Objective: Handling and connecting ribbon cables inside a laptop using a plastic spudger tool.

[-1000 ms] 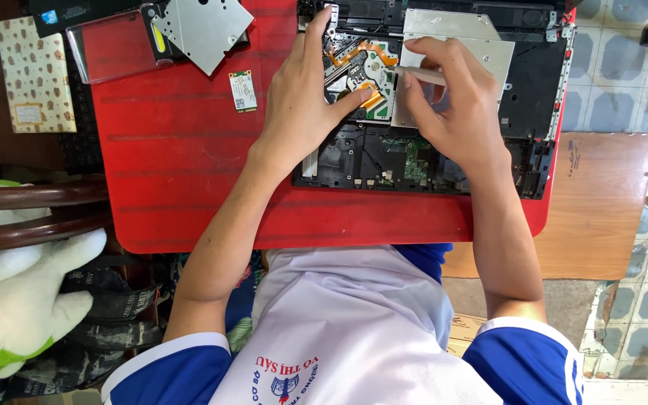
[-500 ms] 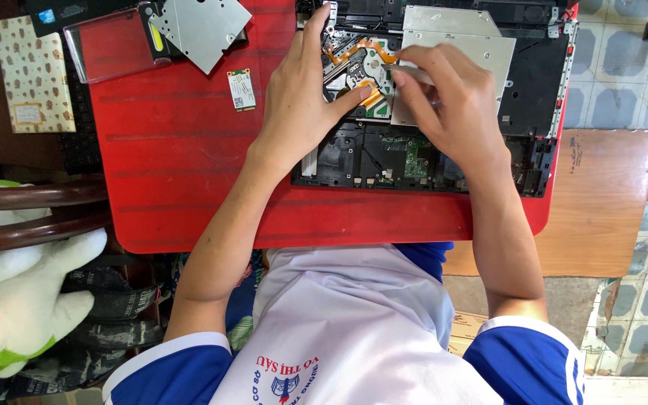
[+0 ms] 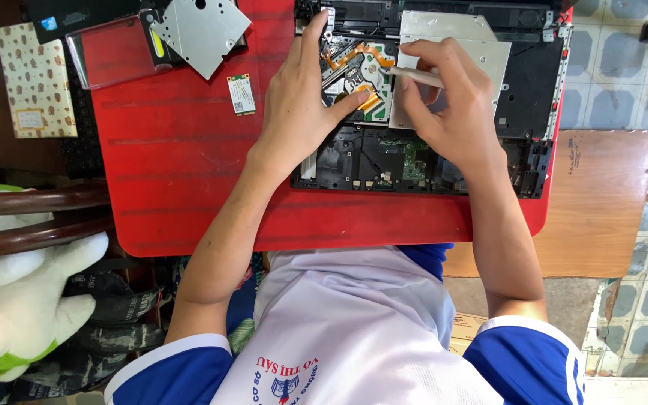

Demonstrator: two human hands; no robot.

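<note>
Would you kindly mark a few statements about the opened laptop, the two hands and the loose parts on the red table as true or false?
1. The left hand rests on the opened laptop. True.
2. The right hand is empty. False: it holds a slim pale tool in its grip.
3. A small green circuit card lies on the red table, left of the laptop. True.
4. The silver drive unit at the table's far left sits inside the laptop. False: it lies apart from it.
5. A plush toy sits on the laptop. False: it is beside the table, lower left.
</note>
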